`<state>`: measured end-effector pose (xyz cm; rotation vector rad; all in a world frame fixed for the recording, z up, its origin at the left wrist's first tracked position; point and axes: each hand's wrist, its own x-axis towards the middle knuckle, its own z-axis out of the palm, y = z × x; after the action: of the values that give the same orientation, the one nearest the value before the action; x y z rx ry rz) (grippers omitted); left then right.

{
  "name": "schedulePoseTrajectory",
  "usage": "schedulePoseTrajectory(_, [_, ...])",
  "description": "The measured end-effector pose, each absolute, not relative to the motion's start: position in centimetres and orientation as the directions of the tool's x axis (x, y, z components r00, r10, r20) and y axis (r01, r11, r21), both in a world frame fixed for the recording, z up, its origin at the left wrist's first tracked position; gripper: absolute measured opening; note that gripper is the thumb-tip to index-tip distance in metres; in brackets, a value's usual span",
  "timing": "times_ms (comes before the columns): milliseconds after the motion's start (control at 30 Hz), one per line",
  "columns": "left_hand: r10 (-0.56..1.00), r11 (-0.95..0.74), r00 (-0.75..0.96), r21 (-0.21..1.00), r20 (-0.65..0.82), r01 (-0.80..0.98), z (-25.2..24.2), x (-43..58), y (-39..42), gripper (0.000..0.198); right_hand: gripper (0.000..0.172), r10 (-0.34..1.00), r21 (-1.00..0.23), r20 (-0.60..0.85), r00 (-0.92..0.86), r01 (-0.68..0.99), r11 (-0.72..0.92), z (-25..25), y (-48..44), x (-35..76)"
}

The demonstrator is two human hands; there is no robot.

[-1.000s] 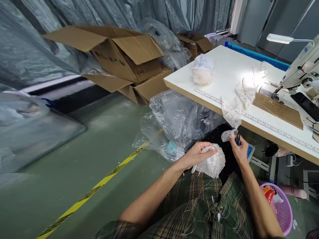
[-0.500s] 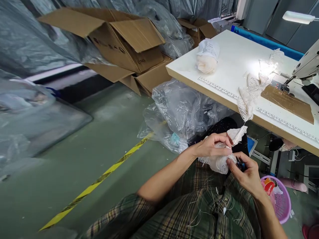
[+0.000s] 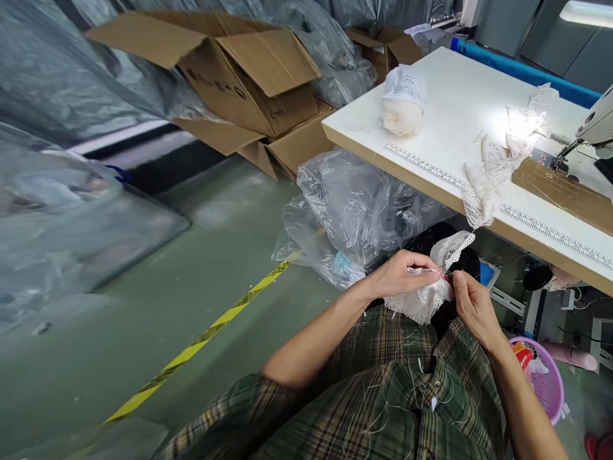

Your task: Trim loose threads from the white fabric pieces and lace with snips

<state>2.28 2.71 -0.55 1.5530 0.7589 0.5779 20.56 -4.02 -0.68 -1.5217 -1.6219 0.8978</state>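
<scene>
White lace trim [image 3: 416, 303] hangs in folds over my lap. My left hand [image 3: 407, 271] pinches it between thumb and fingers. Close beside, my right hand [image 3: 474, 306] is closed on small dark thread snips [image 3: 448, 275], mostly hidden by the fingers, with their tips at the lace by my left fingertips. An upper fold of the lace [image 3: 453, 248] rises toward the table edge. More lace [image 3: 495, 169] lies across the sewing table [image 3: 450, 96] and droops over its front edge, seemingly joined to the held piece by a thin strand.
A sewing machine [image 3: 596, 124] stands on the table's right side, near a rolled white and cream bundle [image 3: 403, 102]. Clear plastic bags [image 3: 345, 198] bulge below the table. Open cardboard boxes [image 3: 249, 83] stand behind. At lower right are a pink basket [image 3: 555, 383] and pink bottle [image 3: 572, 355].
My right hand has moved up, bringing the snips' tips to the lace beside my left fingers. The lace hangs more spread out below my left hand. The view has shifted slightly.
</scene>
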Motion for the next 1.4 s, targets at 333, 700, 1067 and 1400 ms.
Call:
schedulePoseTrajectory(333, [0.773, -0.002, 0.626, 0.988, -0.098, 0.156, -0.1, 2.3, 2.8, 0.028, 0.052, 0.999, -0.870, 0.025, 0.031, 0.494, 0.006, -1.2, -4.0, 20.2])
schedulePoseTrajectory(700, [0.741, 0.045, 0.656, 0.985, -0.145, 0.167, -0.1, 2.6, 2.7, 0.028, 0.044, 0.999, -0.785, 0.027, -0.035, 0.618, 0.043, -0.6, -3.8, 20.2])
schedulePoseTrajectory(1067, [0.789, -0.032, 0.611, 0.987, -0.073, 0.160, -4.0, 1.4, 3.3, 0.041, 0.046, 0.967, -0.962, -0.237, 0.093, 0.116, -0.247, -2.9, -4.6, 21.0])
schedulePoseTrajectory(1400, [0.754, 0.128, 0.648, 0.991, -0.112, 0.022, -4.0, -1.0, 2.8, 0.070, 0.042, 0.925, -0.964, -0.250, 0.286, -0.165, -0.209, -2.4, -4.8, 23.9])
